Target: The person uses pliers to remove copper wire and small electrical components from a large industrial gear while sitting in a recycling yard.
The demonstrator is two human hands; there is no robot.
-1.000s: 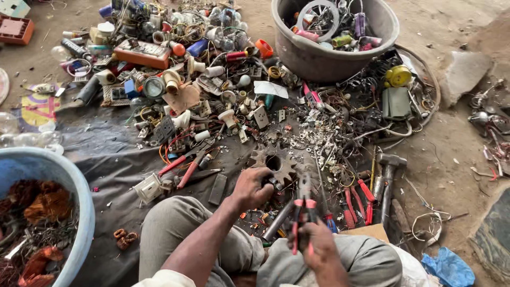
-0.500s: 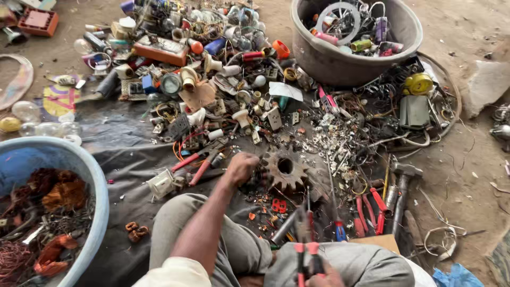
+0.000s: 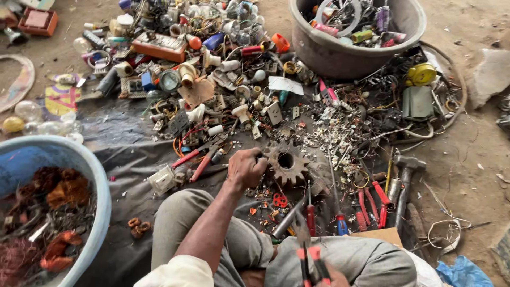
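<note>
- While the person sits on the ground with knees drawn up, the left hand [image 3: 245,169] reaches forward over a dark sheet [image 3: 122,159] strewn with scrap.
- Its fingers are curled narrow against the rim of a rusty toothed gear [image 3: 287,162], which lies flat on the sheet just beyond the knees; whether they pinch the gear or a small piece beside it cannot be told.
- The right hand [image 3: 329,276] sits at the lower edge of view, mostly cut off, its fingers closed around red-handled pliers [image 3: 307,250] that point up toward the gear.
- Red-handled screwdrivers [image 3: 194,159] lie left of the gear; a hammer [image 3: 405,183] lies to its right.
- A grey tub [image 3: 340,53] of metal parts stands far behind, and a blue basin [image 3: 98,186] of copper-coloured wire sits at the left.
- Judging by this, the step in hand is picking at the gear; a next move would need a firm grip there and the pliers brought to meet it.
</note>
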